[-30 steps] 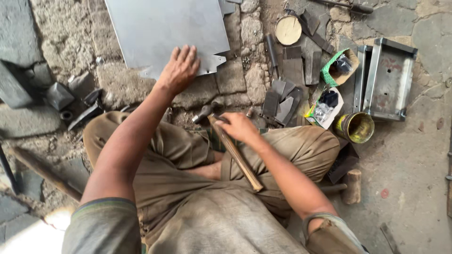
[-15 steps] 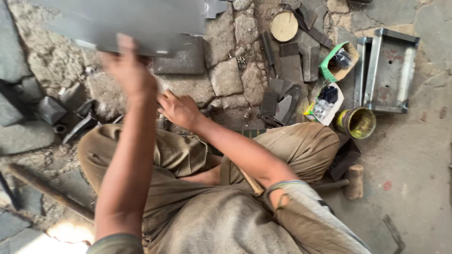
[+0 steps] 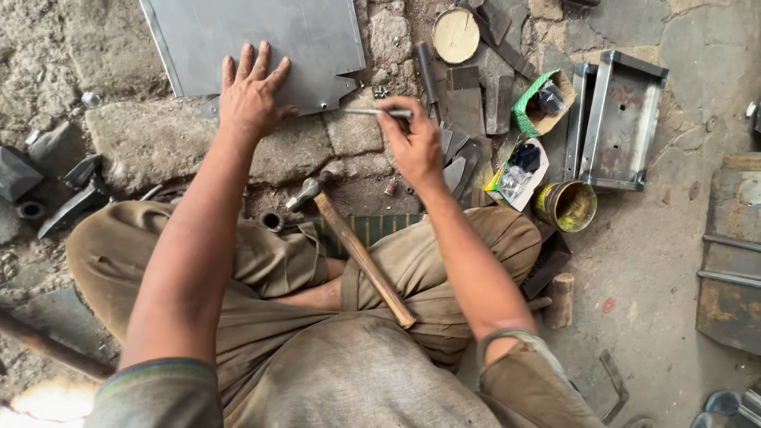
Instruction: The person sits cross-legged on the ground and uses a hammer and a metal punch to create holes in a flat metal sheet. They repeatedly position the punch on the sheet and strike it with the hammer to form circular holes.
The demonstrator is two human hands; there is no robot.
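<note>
My left hand (image 3: 250,93) lies flat, fingers spread, on the near edge of a grey metal sheet (image 3: 261,36) that rests on the stone floor. My right hand (image 3: 414,141) is closed around a thin metal rod (image 3: 366,112), whose tip points left toward the sheet's notched lower right corner. A hammer (image 3: 353,247) with a wooden handle lies across my lap, its steel head near my left knee; neither hand touches it.
Metal offcuts and flat bars (image 3: 476,95) lie right of the sheet. A round disc (image 3: 456,34), a green-rimmed box (image 3: 541,103), a small tin can (image 3: 568,206), and a steel tray (image 3: 622,119) sit at right. Dark metal scraps (image 3: 63,190) lie at left.
My left hand has come down flat onto the sheet. My right hand let go of the hammer, which now lies on my lap, and has picked up the thin rod.
</note>
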